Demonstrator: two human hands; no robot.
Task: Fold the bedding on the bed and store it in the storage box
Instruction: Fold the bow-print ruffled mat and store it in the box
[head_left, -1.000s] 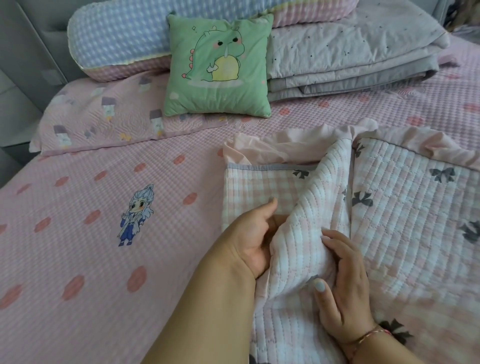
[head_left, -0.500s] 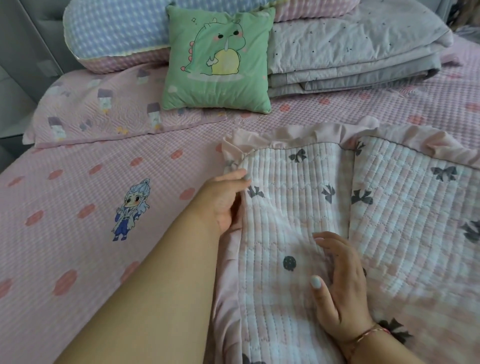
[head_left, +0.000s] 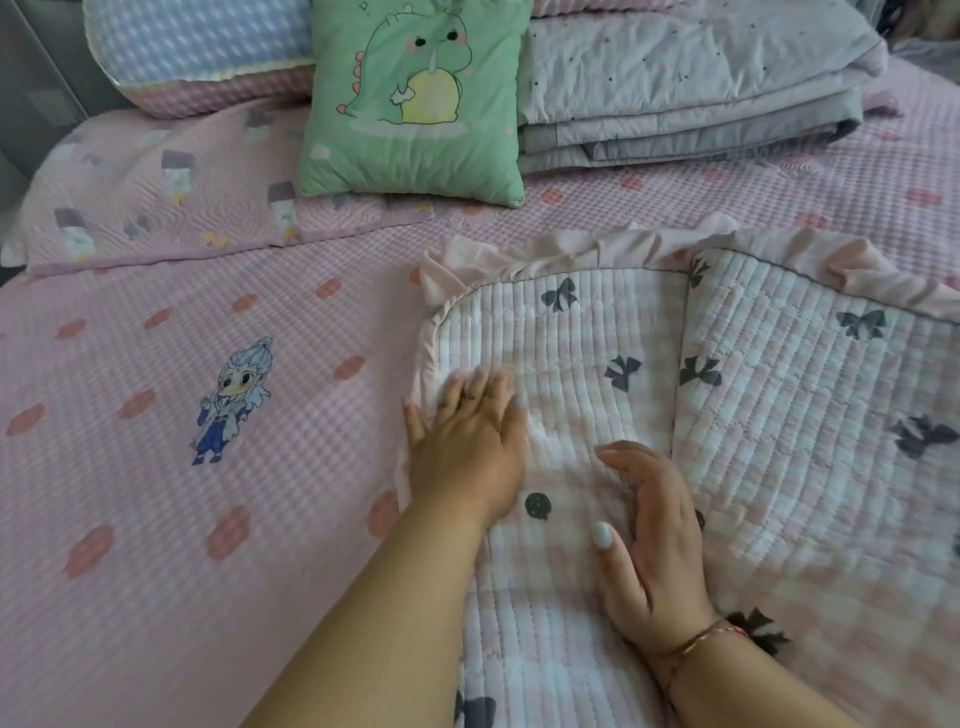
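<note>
Having laid the flap over, left hand (head_left: 467, 447) now presses flat on the quilt (head_left: 779, 415), right hand (head_left: 660, 540) seemingly loose-fingered, so this fold looks done

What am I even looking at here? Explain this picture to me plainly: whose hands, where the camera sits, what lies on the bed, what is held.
There is no machine: a person works with two bare hands, and the one camera sits on their head, looking forward and down. The left hand lies flat with spread fingers on a pink checked quilt printed with dark bows and edged with a pink ruffle. The right hand, with a thin bracelet at the wrist, rests on the same quilt, fingers loosely bent. Neither hand plainly grips anything; they seem to be smoothing a folded-over part. The quilt lies on a bed with a pink dotted cover. Farther back are a green dinosaur cushion, a folded grey blanket, and a blue and pink pillow. No storage box is in view.
</note>
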